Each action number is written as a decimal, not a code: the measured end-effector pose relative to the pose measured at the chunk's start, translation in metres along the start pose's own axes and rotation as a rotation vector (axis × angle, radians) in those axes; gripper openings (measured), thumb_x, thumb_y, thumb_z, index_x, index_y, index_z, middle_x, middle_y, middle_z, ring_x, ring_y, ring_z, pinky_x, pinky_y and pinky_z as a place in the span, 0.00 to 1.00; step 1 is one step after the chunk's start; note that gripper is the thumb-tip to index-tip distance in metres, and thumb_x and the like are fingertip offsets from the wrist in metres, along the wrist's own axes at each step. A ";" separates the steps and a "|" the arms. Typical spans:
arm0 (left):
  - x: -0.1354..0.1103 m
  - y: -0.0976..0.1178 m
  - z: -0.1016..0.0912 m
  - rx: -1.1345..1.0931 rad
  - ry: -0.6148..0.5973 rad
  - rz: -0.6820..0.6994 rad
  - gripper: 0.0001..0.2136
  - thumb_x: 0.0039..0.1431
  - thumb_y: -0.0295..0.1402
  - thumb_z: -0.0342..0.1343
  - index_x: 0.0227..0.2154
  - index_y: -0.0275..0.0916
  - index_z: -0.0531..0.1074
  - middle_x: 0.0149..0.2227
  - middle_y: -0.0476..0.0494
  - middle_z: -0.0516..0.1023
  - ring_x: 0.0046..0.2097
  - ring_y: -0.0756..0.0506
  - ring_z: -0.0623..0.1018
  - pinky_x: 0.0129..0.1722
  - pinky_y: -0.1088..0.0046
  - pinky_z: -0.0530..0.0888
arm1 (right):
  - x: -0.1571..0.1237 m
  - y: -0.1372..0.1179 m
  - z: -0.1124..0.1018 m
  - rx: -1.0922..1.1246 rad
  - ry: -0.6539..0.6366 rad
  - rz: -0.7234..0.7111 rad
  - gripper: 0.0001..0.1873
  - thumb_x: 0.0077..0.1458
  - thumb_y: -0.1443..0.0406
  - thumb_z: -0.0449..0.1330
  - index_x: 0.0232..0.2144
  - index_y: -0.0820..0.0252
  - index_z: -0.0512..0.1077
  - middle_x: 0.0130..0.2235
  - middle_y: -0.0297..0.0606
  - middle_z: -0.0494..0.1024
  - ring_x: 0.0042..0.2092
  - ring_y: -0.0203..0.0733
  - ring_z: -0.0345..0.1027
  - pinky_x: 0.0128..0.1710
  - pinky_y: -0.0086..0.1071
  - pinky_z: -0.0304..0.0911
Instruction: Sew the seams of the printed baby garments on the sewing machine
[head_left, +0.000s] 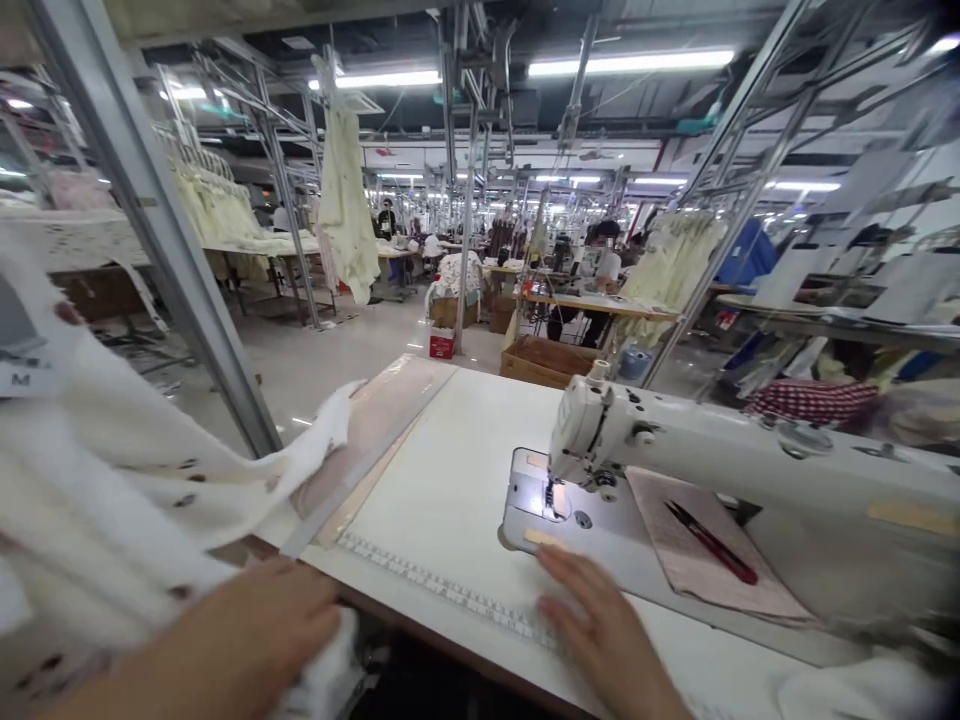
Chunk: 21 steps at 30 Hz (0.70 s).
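Observation:
My right hand (596, 620) rests at the table's front, fingers stretched out and apart. Its fingertips come close to the front edge of the plate below the needle of a white sewing machine (675, 430). Blurred by motion, my left hand (255, 625) is over the table's left front edge, beside white printed fabric (172, 500). A bit of white cloth shows under its fingers, but whether they grip it I cannot tell. Red-handled thread snips (712, 545) lie on a folded pink cloth (686, 575) on the machine bed.
A measuring tape strip (442, 585) runs along the front of the white tabletop (465, 460). Pale pink sheeting (375, 420) covers its left edge. A metal post (172, 250) rises at left. Beyond stand a cardboard box (544, 362), hanging cream garments (345, 190) and a seated person.

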<state>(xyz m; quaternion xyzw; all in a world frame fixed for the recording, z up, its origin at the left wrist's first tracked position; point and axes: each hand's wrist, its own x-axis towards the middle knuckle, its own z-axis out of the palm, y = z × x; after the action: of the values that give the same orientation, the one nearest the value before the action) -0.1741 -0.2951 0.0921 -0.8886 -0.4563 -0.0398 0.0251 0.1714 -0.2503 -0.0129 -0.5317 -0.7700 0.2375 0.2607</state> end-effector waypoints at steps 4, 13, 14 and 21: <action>0.088 0.017 -0.035 0.083 0.309 0.231 0.10 0.49 0.33 0.51 0.35 0.39 0.71 0.26 0.47 0.73 0.28 0.47 0.71 0.28 0.73 0.66 | 0.001 -0.066 0.040 0.335 -0.256 -0.116 0.40 0.46 0.53 0.65 0.60 0.40 0.57 0.58 0.30 0.68 0.60 0.54 0.59 0.56 0.48 0.62; 0.121 -0.170 -0.010 0.361 0.297 0.013 0.12 0.59 0.25 0.41 0.32 0.33 0.71 0.28 0.49 0.72 0.33 0.49 0.71 0.39 0.73 0.68 | -0.005 -0.022 -0.064 -0.031 -0.252 0.244 0.38 0.45 0.65 0.62 0.60 0.50 0.59 0.56 0.40 0.70 0.55 0.53 0.66 0.53 0.44 0.65; 0.117 -0.173 0.000 0.386 0.311 -0.018 0.13 0.57 0.24 0.42 0.36 0.32 0.72 0.32 0.47 0.73 0.36 0.47 0.71 0.42 0.68 0.69 | -0.006 -0.015 -0.072 -0.156 -0.146 0.235 0.34 0.46 0.62 0.61 0.58 0.52 0.63 0.53 0.42 0.73 0.53 0.54 0.68 0.51 0.46 0.66; 0.122 -0.075 0.055 -0.088 0.153 0.251 0.15 0.60 0.31 0.49 0.48 0.37 0.69 0.47 0.38 0.71 0.47 0.41 0.71 0.47 0.62 0.70 | -0.019 0.002 -0.052 -0.463 0.228 -0.064 0.13 0.58 0.55 0.55 0.41 0.54 0.71 0.38 0.38 0.75 0.39 0.43 0.72 0.37 0.33 0.69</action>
<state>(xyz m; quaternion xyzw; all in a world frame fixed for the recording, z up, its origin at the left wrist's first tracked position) -0.1618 -0.1482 0.0499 -0.9333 -0.3361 -0.1239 0.0259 0.2127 -0.2625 0.0220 -0.5757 -0.7860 -0.0149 0.2248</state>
